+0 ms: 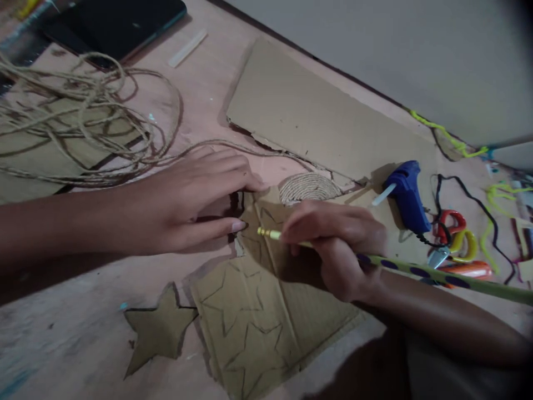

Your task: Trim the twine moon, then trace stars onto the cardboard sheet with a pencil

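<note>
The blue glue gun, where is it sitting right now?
In the head view the blue glue gun lies on the table's right side, just beyond the right hand, between the large cardboard sheet and the scissors.

Cut-out star [158, 330] left of cardboard sheet [266, 328]

The left hand [195, 203] reaches in from the left edge, forearm level, palm down and flat, fingers stretched out together toward the right with the thumb tucked beneath, its nail showing. The right hand [333, 244] enters from the lower right, forearm angled up toward the centre, wrist bent, fingers curled tight in a writing grip, knuckles up, fingertips close to the left thumb.
</note>
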Motion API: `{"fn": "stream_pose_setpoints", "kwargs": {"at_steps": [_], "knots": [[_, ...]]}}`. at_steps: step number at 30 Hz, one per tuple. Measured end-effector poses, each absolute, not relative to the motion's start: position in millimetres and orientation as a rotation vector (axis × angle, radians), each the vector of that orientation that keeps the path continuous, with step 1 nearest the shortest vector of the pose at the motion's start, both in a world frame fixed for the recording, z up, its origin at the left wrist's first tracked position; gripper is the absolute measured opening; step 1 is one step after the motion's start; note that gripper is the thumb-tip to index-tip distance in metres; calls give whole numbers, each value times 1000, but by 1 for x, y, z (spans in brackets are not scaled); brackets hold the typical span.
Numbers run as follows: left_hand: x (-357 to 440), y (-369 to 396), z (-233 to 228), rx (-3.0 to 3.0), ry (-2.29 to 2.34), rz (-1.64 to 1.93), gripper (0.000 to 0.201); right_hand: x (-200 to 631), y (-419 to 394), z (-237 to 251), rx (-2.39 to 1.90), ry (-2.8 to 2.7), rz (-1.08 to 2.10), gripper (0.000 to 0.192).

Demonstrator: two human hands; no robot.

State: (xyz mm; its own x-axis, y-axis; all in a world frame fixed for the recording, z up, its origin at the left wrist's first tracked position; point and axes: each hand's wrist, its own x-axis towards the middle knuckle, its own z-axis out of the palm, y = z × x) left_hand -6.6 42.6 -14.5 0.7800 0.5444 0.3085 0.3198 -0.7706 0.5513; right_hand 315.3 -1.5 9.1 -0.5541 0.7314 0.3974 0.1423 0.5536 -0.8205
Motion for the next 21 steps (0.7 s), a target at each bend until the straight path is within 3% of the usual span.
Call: {"fn": "stream_pose_setpoints", "kwargs": {"at_steps": [21], "knots": [[-7, 45, 2, 2360, 704, 459, 36, 314, 4, 9, -607, -2087, 1015, 31]]}}
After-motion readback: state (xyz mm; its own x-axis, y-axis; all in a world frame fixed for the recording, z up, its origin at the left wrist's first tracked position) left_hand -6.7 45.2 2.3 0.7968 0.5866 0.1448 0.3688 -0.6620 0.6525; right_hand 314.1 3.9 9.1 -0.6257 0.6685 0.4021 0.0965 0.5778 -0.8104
